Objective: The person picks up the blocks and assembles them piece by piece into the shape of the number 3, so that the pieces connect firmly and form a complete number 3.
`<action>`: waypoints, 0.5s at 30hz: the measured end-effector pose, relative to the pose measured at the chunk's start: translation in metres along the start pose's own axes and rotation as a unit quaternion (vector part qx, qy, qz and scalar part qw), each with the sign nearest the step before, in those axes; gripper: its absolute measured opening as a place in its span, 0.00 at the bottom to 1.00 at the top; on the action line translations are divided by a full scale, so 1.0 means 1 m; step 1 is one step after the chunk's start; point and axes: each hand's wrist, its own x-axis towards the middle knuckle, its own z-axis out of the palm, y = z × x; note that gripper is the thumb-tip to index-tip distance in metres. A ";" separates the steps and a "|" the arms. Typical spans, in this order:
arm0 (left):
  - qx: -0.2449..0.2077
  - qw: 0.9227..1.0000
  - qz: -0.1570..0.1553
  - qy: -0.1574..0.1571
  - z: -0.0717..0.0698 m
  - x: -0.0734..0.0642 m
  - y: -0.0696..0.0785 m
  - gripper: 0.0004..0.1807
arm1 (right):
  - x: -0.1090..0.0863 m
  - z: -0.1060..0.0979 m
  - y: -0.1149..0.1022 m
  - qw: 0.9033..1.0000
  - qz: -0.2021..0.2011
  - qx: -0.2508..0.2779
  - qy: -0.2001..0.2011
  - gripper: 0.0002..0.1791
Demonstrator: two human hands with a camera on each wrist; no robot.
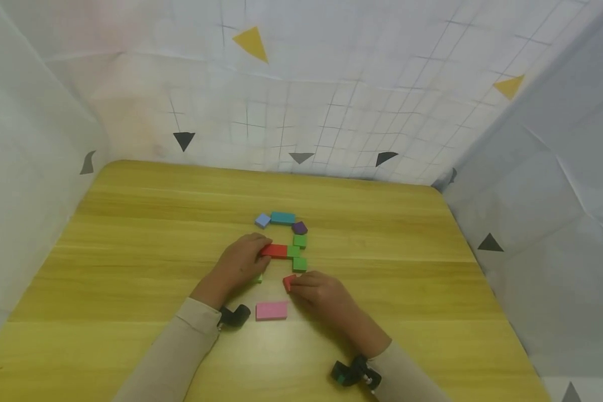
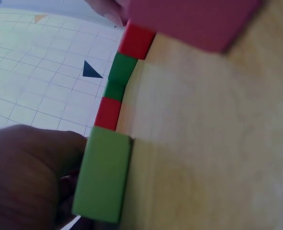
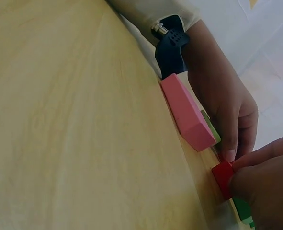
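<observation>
My left hand (image 1: 241, 259) pinches the left end of a long red block (image 1: 277, 251) lying on the table. That block's right end meets a small green block (image 1: 293, 251), with two more green blocks, one behind (image 1: 300, 241) and one in front (image 1: 300, 264). Closer to me, my right hand (image 1: 326, 293) pinches a small red block (image 1: 287, 283), which looks slightly turned. A light green block (image 2: 103, 175) lies beside my left hand, mostly covered by it in the head view. Nearest to me lies a pink block (image 1: 271, 311), between my forearms.
Behind the green blocks lie a purple block (image 1: 299, 228), a teal oblong block (image 1: 283, 218) and a light blue block (image 1: 263, 221). The wooden table (image 1: 407, 234) is bordered by patterned white cloth (image 1: 331, 84) at the back and sides.
</observation>
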 end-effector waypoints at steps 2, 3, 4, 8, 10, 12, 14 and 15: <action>-0.002 1.000 -0.002 0.000 0.000 0.000 0.000 0.23 | -0.001 0.000 0.002 1.000 -0.007 -0.002 0.011 0.11; -0.002 1.000 -0.002 0.001 0.001 0.000 0.000 0.23 | -0.002 0.000 0.002 1.000 -0.008 -0.001 0.013 0.11; -0.003 1.000 -0.003 0.002 0.001 -0.001 0.000 0.23 | -0.002 0.001 0.003 1.000 -0.008 0.000 0.014 0.11; -0.005 1.000 -0.003 0.002 0.001 -0.001 0.000 0.23 | -0.004 0.001 0.004 1.000 0.001 0.004 0.015 0.10; -0.006 1.000 -0.004 0.001 0.001 -0.001 0.000 0.23 | -0.006 0.002 0.005 1.000 0.004 0.005 0.017 0.09; -0.007 1.000 -0.004 0.001 0.001 -0.001 0.000 0.23 | -0.007 0.002 0.006 1.000 0.007 0.007 0.020 0.09; -0.006 1.000 -0.004 0.001 0.001 -0.001 0.001 0.23 | -0.007 0.002 0.007 1.000 0.004 0.007 0.025 0.09; -0.006 1.000 -0.004 0.001 0.001 -0.001 0.001 0.23 | -0.008 0.003 0.007 1.000 0.004 0.007 0.026 0.09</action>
